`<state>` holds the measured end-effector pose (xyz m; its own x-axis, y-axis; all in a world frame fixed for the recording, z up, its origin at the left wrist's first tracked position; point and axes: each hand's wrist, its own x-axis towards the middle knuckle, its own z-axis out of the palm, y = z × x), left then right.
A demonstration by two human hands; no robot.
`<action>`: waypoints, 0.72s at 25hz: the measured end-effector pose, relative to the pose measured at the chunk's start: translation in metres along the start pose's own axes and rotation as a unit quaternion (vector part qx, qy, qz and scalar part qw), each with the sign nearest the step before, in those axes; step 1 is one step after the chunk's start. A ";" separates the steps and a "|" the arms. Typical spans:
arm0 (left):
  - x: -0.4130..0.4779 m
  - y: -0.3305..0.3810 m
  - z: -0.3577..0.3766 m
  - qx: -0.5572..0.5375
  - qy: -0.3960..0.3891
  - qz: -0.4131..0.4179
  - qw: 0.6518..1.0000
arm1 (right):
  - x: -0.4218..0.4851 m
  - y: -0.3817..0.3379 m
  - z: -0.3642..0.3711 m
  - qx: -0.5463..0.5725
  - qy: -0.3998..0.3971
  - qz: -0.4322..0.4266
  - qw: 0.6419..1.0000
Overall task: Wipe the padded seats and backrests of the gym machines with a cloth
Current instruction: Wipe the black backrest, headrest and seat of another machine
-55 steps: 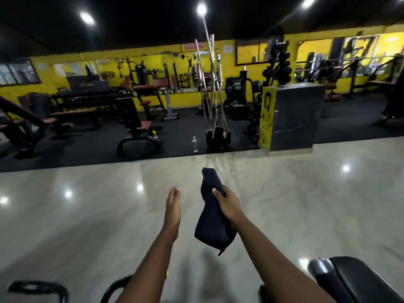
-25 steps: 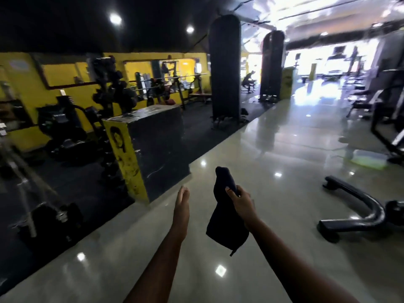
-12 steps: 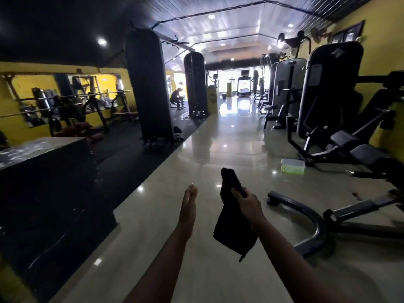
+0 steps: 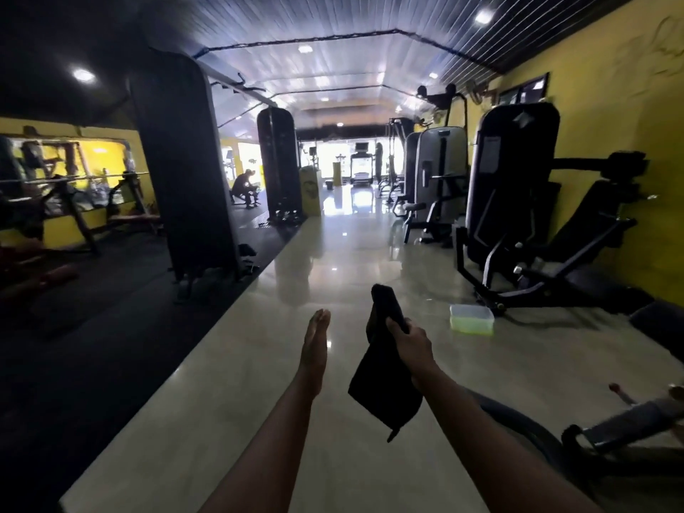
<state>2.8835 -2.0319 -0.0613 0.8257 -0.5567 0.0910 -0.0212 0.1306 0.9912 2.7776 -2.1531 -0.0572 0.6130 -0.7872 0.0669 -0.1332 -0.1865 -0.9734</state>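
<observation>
- A dark cloth (image 4: 385,379) is held in the right hand (image 4: 412,344); the grip is closed round it near its upper end, with the thumb laid across the front.
- A short end of the cloth is seen standing up above the grip. The larger part hangs below it, along the inner side of the right wrist, and ends in a corner pointing down.
- The cloth is kept in the air over the pale, glossy floor (image 4: 333,253), between the two hands.
- The left hand (image 4: 315,346) is held out edge-on near the cloth without touching it. Its fingers are straight and together, the grip wide, and nothing is held.
- A clear box (image 4: 472,319) with a green base is set on the floor to the right of the cloth, near the foot of a black machine (image 4: 514,179).
- That machine's padded backrest (image 4: 592,220) is seen tilted toward the yellow wall, well apart from the cloth.
</observation>
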 end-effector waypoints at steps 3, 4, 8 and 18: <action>0.127 -0.002 0.003 0.021 -0.032 0.012 0.999 | 0.103 -0.009 0.021 0.034 0.026 0.021 0.999; 0.167 -0.004 0.009 0.025 -0.042 0.014 0.999 | 0.137 -0.010 0.023 0.037 0.043 0.024 0.998; 0.299 -0.029 0.052 0.018 -0.086 0.028 0.996 | 0.259 0.007 0.016 0.033 0.087 0.030 0.995; 0.622 -0.067 0.228 0.009 -0.198 0.006 0.980 | 0.625 0.042 -0.031 0.022 0.141 0.036 0.989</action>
<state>3.2700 -2.5740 -0.0494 0.5416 -0.8305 0.1299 -0.0427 0.1271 0.9910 3.1310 -2.6708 -0.0494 0.3607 -0.9314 0.0485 -0.1305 -0.1019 -0.9862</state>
